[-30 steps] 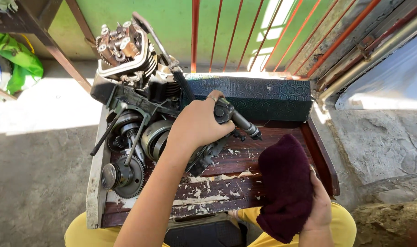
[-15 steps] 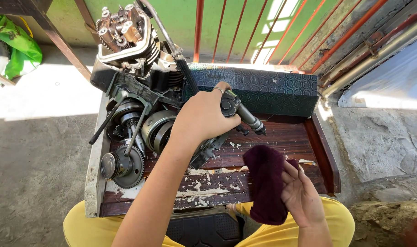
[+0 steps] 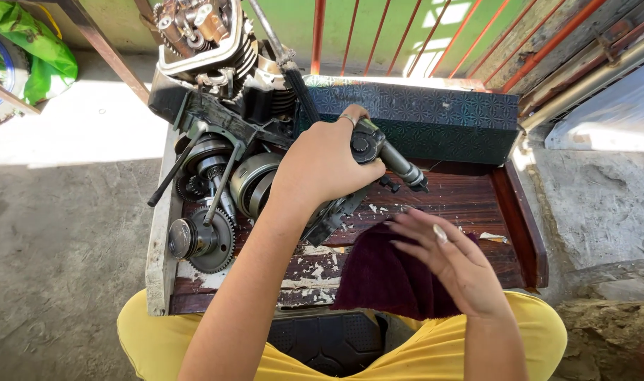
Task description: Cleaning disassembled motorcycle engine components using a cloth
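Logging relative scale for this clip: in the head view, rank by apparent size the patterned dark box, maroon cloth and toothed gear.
1. patterned dark box
2. maroon cloth, nearer the camera, so the gap is unsure
3. toothed gear

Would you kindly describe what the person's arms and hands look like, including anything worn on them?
Both forearms are bare, with no sleeves or gloves in view. The left hand wears a thin ring on one finger. The right hand has longish nails and no visible ring.

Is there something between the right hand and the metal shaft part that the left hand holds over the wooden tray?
Nothing visible. The right hand rests on the dark red cloth, below the metal shaft part gripped by the left hand. Between them lies only bare wooden tray with a few paint flakes.
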